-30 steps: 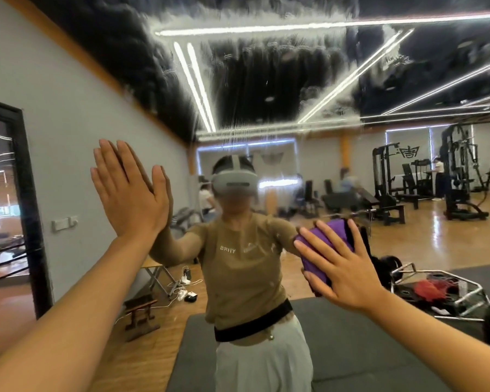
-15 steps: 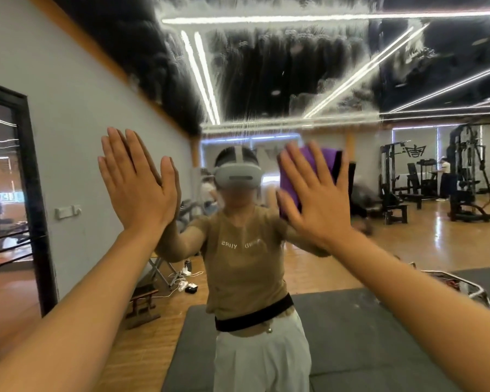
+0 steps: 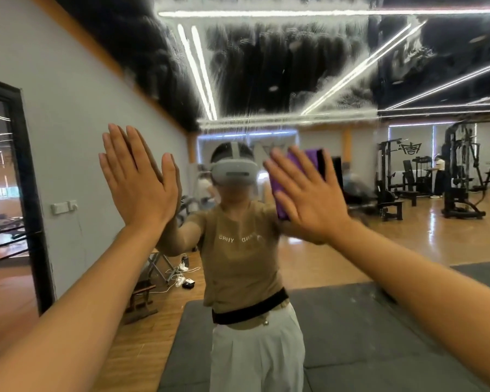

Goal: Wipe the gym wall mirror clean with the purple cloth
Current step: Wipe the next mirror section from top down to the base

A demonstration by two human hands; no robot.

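The wall mirror (image 3: pixel 266 80) fills the view, with white smeary streaks across its upper part. My left hand (image 3: pixel 137 179) lies flat against the glass, fingers straight and pointing up. My right hand (image 3: pixel 309 193) presses the folded purple cloth (image 3: pixel 303 162) flat on the mirror with spread straight fingers, just right of the reflected headset. Most of the cloth is hidden behind that hand; only its top and left edges show. My own reflection stands in the middle of the glass.
The mirror reflects a gym: weight machines (image 3: pixel 461 171) at the right, a dark floor mat (image 3: pixel 351 335), a wooden floor, a small bench (image 3: pixel 139 301) and cables at the left. A black door frame (image 3: pixel 26 193) stands at the left edge.
My right hand slid the purple cloth up and to the left across the glass, from waist height beside the reflection to head height. The left hand stayed pressed in place.
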